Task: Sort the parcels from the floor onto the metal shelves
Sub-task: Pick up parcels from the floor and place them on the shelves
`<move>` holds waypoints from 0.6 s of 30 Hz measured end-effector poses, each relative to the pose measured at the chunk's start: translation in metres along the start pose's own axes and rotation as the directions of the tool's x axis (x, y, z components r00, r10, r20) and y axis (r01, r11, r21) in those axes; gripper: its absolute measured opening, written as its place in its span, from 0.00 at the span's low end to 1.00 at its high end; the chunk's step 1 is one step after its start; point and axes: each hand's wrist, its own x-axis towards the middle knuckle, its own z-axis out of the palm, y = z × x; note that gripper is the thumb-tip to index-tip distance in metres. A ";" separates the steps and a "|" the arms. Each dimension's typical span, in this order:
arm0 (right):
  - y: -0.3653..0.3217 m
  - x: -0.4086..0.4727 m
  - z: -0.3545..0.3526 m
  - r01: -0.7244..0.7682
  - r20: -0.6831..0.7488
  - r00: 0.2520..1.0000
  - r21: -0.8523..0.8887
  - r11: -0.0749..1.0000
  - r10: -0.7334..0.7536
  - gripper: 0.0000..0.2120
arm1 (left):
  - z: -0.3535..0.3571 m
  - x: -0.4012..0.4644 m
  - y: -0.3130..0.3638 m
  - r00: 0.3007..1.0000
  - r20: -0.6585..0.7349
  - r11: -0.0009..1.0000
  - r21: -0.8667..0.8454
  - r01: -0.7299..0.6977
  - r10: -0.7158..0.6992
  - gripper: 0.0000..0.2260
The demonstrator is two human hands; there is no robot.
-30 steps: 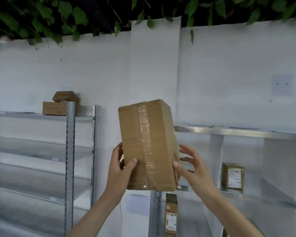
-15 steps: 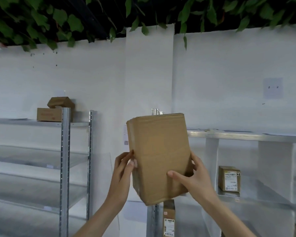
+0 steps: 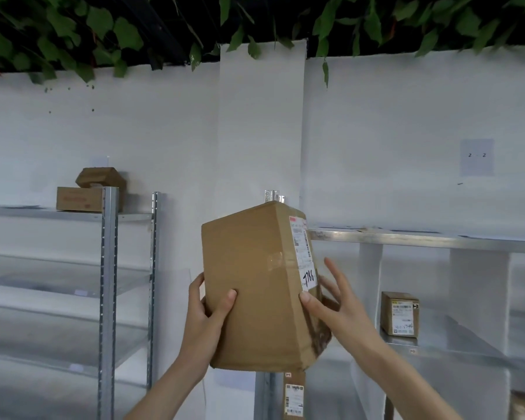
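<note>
Head view, the only one: cardboard box [image 3: 255, 286] held up at centre frame, tilted, in front of the gap between the two shelf units.

Left hand [image 3: 208, 319] grips the box's lower left edge, thumb on the front face, fingers wrapped behind. Right hand [image 3: 335, 301] has its thumb pressed on the lower right edge by the label; the other fingers are spread and look mostly off the surface, so this is a light steadying touch, not a clamp. The left hand seems to carry most of the load.

Handling, my read: rigid corrugated box with flat taped faces, so fairly slick under the fingers. It's held high with a loose grip, so probably light to moderate weight. The lower right corner [image 3: 319, 338] looks crushed and scuffed, so don't squeeze there. Better hold: palms flat on opposite side faces, or one hand under the bottom.

The shipping label [image 3: 300, 253] with handwritten digits faces right; I can't read it with confidence.

Shelves: left shelf unit [image 3: 109, 298] at left of frame, two boxes on its top level at upper left [image 3: 79, 198]. Right shelf unit [image 3: 422, 239] has a small labelled box [image 3: 400, 315] at lower right. Another labelled parcel [image 3: 294, 395] stands below the held box.
</note>
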 end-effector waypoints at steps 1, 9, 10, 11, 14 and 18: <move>0.000 -0.001 0.000 -0.014 0.000 1.000 0.010 1.000 0.014 0.50 | -0.001 0.000 0.001 1.000 0.006 0.999 0.014 -0.030 0.030 0.29; 0.007 -0.008 0.006 0.021 -0.073 0.997 -0.068 0.997 -0.026 0.50 | -0.005 0.002 -0.005 0.977 0.052 0.942 0.260 -0.213 0.206 0.31; 0.009 -0.007 0.006 0.027 -0.074 0.997 -0.079 0.997 -0.033 0.51 | -0.005 0.003 -0.005 0.973 0.071 0.926 0.296 -0.233 0.222 0.33; 0.010 -0.007 0.005 0.033 -0.071 0.997 -0.088 0.996 -0.039 0.51 | -0.004 0.003 -0.003 0.970 0.089 0.914 0.325 -0.244 0.227 0.37; 0.010 -0.006 0.006 0.042 -0.065 0.997 -0.111 0.993 -0.049 0.49 | 0.002 0.001 0.003 0.973 0.120 0.914 0.336 -0.226 0.197 0.48; 0.011 -0.007 0.008 0.070 -0.069 0.995 -0.119 0.991 -0.078 0.45 | 0.007 -0.001 0.008 0.977 0.159 0.944 0.274 -0.185 0.145 0.55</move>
